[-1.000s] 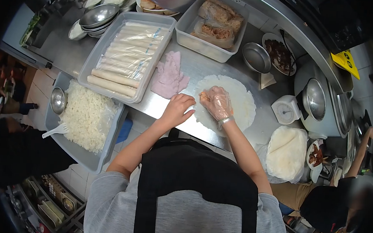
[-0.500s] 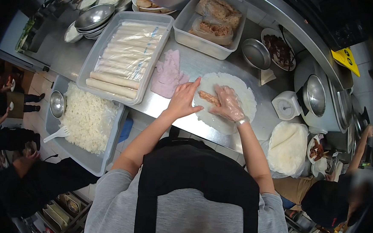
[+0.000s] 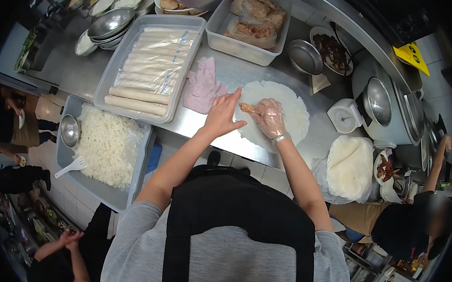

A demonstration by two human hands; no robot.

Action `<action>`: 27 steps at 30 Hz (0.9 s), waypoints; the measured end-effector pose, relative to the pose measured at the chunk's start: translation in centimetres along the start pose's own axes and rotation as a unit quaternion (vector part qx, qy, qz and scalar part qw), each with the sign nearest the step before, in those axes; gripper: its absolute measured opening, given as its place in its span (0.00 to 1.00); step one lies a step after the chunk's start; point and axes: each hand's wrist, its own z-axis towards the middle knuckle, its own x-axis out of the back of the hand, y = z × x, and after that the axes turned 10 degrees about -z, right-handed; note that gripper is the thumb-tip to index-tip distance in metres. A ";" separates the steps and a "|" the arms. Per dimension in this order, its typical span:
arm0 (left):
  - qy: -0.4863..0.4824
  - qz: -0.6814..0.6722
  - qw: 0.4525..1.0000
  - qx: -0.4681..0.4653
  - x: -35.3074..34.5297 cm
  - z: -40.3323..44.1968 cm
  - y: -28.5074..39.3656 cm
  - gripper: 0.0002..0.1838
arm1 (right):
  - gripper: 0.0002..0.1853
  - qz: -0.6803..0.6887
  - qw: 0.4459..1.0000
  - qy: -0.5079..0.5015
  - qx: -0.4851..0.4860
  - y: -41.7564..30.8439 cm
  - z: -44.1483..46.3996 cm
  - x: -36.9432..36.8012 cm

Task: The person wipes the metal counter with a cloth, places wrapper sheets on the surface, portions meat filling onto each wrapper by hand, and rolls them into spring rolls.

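Observation:
A round, thin white wrapper sheet (image 3: 296,111) lies flat on the steel counter. My left hand (image 3: 222,114), bare, rests at its left edge with fingers stretched and thumb apart. In a clear plastic glove, my right hand (image 3: 270,118) is curled over the sheet around a strip of pinkish-orange minced filling (image 3: 248,108). One end of the filling sticks out to the left of the fist; the rest is hidden. Left of my left hand sits a crumpled pink cloth (image 3: 203,90).
A plastic tub (image 3: 191,66) holds rows of pale rolls under film. Behind stands a bin (image 3: 242,45) with bagged filling. A rice tub (image 3: 137,159) is at left; stacked wrappers (image 3: 349,169) and a scale (image 3: 344,117) are right. Other people stand on both sides.
My right hand has gone from lying flat with fingers extended to curled around the filling. The left hand stays nearly in place. People at the left have shifted.

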 end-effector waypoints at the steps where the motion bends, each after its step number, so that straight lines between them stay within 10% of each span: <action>1: -0.001 0.000 1.000 0.001 0.0 0.0 0.0 0.60 | 0.16 0.000 1.000 0.002 0.000 -0.5 0.1 0.3; 12: 0.011 0.005 1.000 -0.017 0.0 0.1 -0.3 0.59 | 0.28 0.006 0.998 0.010 -0.066 -0.3 -1.2 1.7; 27: 0.007 0.014 1.000 -0.008 -0.1 0.0 0.1 0.59 | 0.19 0.039 0.992 0.092 -0.077 0.2 -2.6 -0.5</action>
